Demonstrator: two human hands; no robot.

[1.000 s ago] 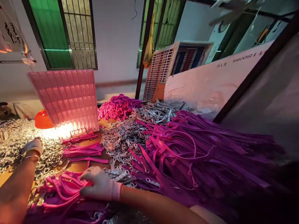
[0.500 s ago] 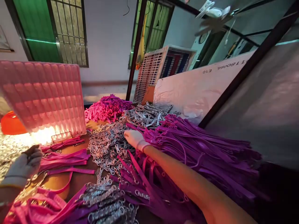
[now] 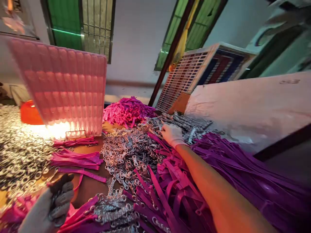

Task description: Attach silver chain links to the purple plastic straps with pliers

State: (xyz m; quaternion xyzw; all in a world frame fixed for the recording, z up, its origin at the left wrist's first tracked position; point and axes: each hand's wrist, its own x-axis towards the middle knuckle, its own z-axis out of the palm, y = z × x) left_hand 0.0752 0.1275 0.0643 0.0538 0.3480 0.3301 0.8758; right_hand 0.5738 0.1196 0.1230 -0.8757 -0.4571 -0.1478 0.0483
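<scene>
My left hand (image 3: 52, 205), in a pale glove with dark finger ends, is at the lower left. Its fingers curl round small metal links (image 3: 57, 223), whose rings show below them. Stretched out to the back, my gloved right hand (image 3: 172, 134) is at the pile of metal links (image 3: 189, 124). Its fingers are bent together, and what they hold, if anything, is hidden. Pink and purple straps (image 3: 179, 181) with metal rings lie under and beside the right forearm. Between the hands spreads a heap of loose links (image 3: 128, 150).
At the left, a pink translucent ridged panel (image 3: 75, 87) stands before a bright light and an orange bowl-like thing (image 3: 30, 113). Behind are a strap pile (image 3: 128, 111) and a white crate (image 3: 187, 71). A dark post (image 3: 167, 61) leans there; a white-wrapped board (image 3: 243, 103) stands right.
My right hand has moved farther back, from the straps' edge to the rear metal pile. My left hand has come lower and nearer. The view has turned left.
</scene>
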